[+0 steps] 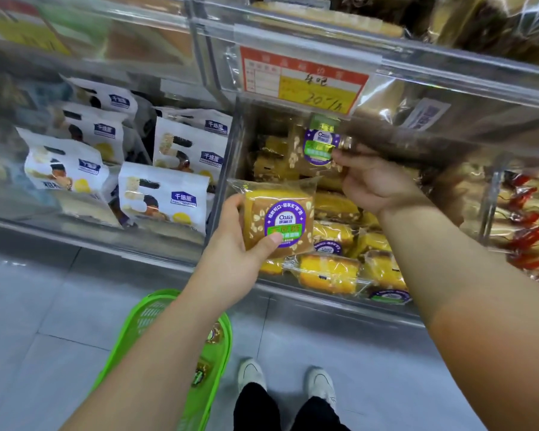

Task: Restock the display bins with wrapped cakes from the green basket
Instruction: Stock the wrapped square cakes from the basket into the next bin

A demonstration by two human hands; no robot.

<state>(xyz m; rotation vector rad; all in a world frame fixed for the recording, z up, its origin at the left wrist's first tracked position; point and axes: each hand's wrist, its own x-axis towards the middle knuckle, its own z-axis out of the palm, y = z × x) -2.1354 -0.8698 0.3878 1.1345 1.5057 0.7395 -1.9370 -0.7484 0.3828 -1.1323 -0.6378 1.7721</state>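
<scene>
Two hands each grip a wrapped cake over the bin (231,169): left (235,244) low, right (371,181) higher.

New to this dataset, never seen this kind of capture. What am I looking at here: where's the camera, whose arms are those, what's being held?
There is no robot here. It is one picture from a wide-angle camera worn on a person's head, looking forward and down, so the two bare arms belong to the wearer.

The left hand grips a wrapped cake with a purple and green label, just in front of a clear display bin. The right hand reaches further into that bin and pinches a second wrapped cake with the same label. More yellow cakes already lie in the bin, under a red and yellow price card.

The bin to the left holds white snack bags. On the floor below stands the green basket, with a few cakes visible in it, beside the person's white shoes.
</scene>
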